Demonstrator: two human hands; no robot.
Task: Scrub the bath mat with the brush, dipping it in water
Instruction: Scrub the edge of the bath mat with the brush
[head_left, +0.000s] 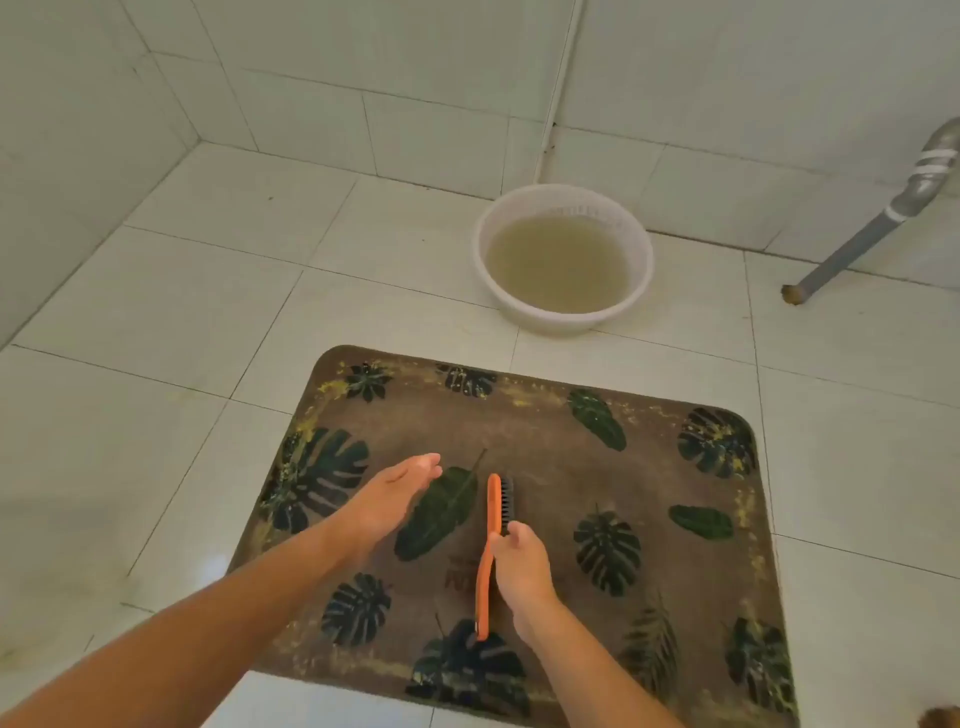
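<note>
**One mat, one brush, one basin**

We see one leaf-printed bath mat (519, 431) on the tiled floor. Our right hand (522, 566) grasps the one orange brush (493, 514) by its handle, over the mat's middle. Our left hand (395, 493) hovers just left, fingers straight and released. One white basin (645, 260) of murky water (561, 265) stands beyond the far edge.

Floor (156, 291) laid with large pale glossy tiles, grout lines darkened. Walls (311, 78) tiled alike, corner formed at upper left. Thin white conduit (558, 88) fixed upright on far wall. Grey pipe (852, 244), bound with white tape, angled down to floor at right.
</note>
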